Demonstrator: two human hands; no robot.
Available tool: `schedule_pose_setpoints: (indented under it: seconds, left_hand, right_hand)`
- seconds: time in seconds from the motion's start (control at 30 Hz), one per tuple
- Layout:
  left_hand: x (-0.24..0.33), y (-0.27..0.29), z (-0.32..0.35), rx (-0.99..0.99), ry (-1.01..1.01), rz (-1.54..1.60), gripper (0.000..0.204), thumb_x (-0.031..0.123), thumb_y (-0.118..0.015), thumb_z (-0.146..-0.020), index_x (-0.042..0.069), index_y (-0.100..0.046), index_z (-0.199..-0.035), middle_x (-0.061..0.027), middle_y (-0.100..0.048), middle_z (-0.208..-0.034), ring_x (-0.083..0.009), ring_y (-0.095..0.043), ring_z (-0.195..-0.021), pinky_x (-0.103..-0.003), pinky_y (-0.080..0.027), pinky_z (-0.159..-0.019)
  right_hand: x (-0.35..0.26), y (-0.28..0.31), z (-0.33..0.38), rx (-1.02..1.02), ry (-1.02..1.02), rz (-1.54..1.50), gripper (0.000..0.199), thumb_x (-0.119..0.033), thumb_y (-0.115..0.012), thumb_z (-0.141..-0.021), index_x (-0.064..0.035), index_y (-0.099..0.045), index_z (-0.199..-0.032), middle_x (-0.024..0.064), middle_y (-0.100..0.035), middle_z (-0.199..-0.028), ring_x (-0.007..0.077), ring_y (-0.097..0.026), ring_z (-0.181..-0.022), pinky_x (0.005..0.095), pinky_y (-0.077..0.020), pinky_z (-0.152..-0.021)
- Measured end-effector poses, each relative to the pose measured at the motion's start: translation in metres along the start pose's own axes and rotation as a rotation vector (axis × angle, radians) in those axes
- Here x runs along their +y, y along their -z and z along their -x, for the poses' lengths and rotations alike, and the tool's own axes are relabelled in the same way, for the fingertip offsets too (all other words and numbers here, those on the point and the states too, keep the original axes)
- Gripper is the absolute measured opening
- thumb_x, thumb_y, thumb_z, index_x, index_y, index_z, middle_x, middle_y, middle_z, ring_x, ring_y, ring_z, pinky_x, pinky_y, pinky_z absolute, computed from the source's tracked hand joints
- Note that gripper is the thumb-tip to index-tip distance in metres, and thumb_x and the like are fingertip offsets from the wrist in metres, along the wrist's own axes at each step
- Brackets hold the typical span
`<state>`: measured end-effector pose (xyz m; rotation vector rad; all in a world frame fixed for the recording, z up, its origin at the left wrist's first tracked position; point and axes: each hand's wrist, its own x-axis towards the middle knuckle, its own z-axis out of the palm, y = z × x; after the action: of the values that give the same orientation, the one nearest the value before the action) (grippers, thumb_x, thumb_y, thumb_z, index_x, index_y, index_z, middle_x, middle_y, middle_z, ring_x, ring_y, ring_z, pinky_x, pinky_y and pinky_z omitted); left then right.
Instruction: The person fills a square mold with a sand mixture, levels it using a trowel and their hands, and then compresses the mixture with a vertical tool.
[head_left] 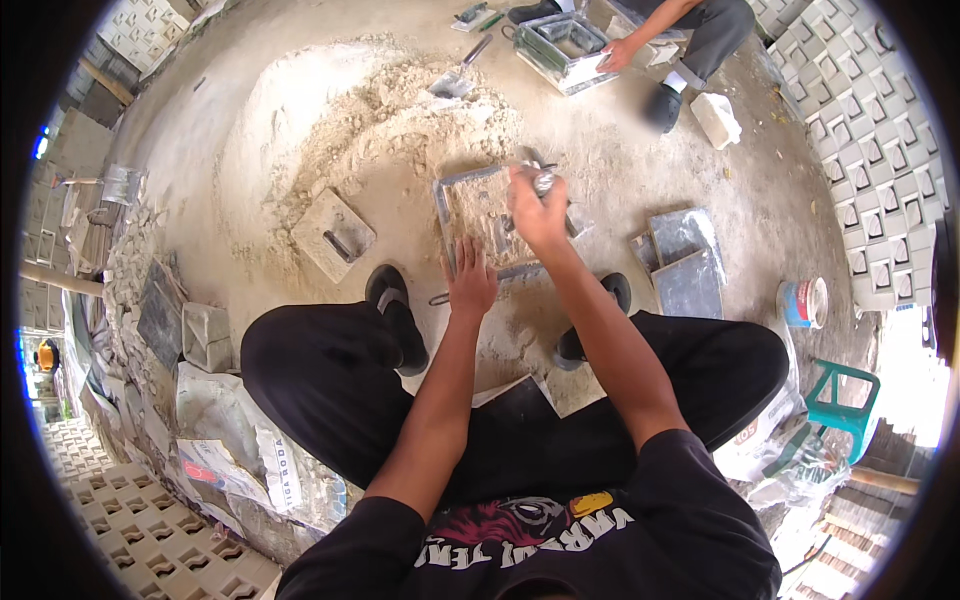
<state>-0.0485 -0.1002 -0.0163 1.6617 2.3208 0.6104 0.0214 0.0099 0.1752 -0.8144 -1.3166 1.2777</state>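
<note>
Between my feet lies a square grey metal mould frame (442,208), filled with a pale, sandy mix (475,205). My left hand (470,278) rests on the frame's near left part, fingers stretched out and lying flat. Over the right part of the frame, my right hand (537,212) is closed around a greyish, shiny tool (544,184). Motion blurs that tool, and its kind is hard to make out. To the left of the frame sits a square, dust-covered plate (322,240) with a dark slot or handle in its middle.
A heap of sandy mix (340,110) spreads beyond the frame, with a trowel (455,82) on it. At the far right, a co-worker's hand (620,55) touches another mould (565,50). Metal plates (690,285), a bucket (803,303) and a green stool (845,405) stand right.
</note>
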Motion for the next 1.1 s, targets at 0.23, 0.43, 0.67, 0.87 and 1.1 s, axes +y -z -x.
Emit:
schedule_pose_setpoints:
  seconds: [0.23, 0.43, 0.67, 0.87, 1.1]
  left_hand:
    - [-0.005, 0.002, -0.001, -0.023, -0.037, -0.081, 0.063, 0.029, -0.043, -0.093, 0.004, -0.029, -0.149, -0.0124, -0.023, -0.158, -0.0268, -0.017, -0.148, -0.055, -0.004, -0.118]
    - [0.012, -0.007, 0.000, -0.030, -0.112, -0.087, 0.066, 0.031, -0.042, -0.094, 0.003, -0.024, -0.151, -0.0130, -0.021, -0.159, -0.0269, -0.017, -0.148, -0.055, -0.005, -0.118]
    - [0.031, -0.012, 0.001, -0.075, -0.145, -0.045, 0.066, 0.033, -0.041, -0.096, 0.002, -0.023, -0.151, -0.0126, -0.021, -0.159, -0.0267, -0.018, -0.147, -0.056, -0.006, -0.118]
    - [0.032, -0.012, 0.004, -0.068, -0.173, -0.045, 0.061, 0.034, -0.039, -0.097, 0.003, -0.031, -0.148, -0.0129, -0.026, -0.157, -0.0264, -0.020, -0.147, -0.055, -0.006, -0.118]
    - [0.039, -0.014, -0.007, -0.087, -0.175, -0.032, 0.058, 0.034, -0.038, -0.098, 0.007, -0.032, -0.149, -0.0107, -0.027, -0.157, -0.0258, -0.021, -0.147, -0.056, -0.006, -0.118]
  right_hand:
    - [-0.014, 0.003, 0.007, 0.167, -0.061, 0.085, 0.036, -0.014, -0.058, -0.094, -0.0063, -0.050, -0.060, -0.0049, -0.044, -0.053, 0.0040, -0.037, -0.046, 0.0266, -0.0267, -0.042]
    - [0.007, 0.019, 0.007, 0.093, -0.016, 0.134, 0.036, -0.013, -0.057, -0.095, -0.0088, -0.048, -0.060, -0.0066, -0.044, -0.055, 0.0021, -0.037, -0.046, 0.0249, -0.0256, -0.041]
    - [0.014, 0.033, 0.005, 0.077, 0.010, 0.157, 0.037, -0.013, -0.054, -0.096, -0.0089, -0.048, -0.060, -0.0064, -0.042, -0.054, 0.0028, -0.036, -0.046, 0.0246, -0.0250, -0.041]
    - [-0.002, 0.029, 0.019, 0.302, 0.027, 0.233, 0.039, -0.018, -0.053, -0.099, -0.0073, -0.048, -0.061, -0.0064, -0.043, -0.055, 0.0035, -0.038, -0.048, 0.0248, -0.0277, -0.043]
    - [-0.011, 0.035, 0.018, 0.409, -0.035, 0.123, 0.042, -0.024, -0.055, -0.099, -0.0081, -0.049, -0.061, -0.0053, -0.045, -0.055, 0.0034, -0.039, -0.049, 0.0242, -0.0285, -0.045]
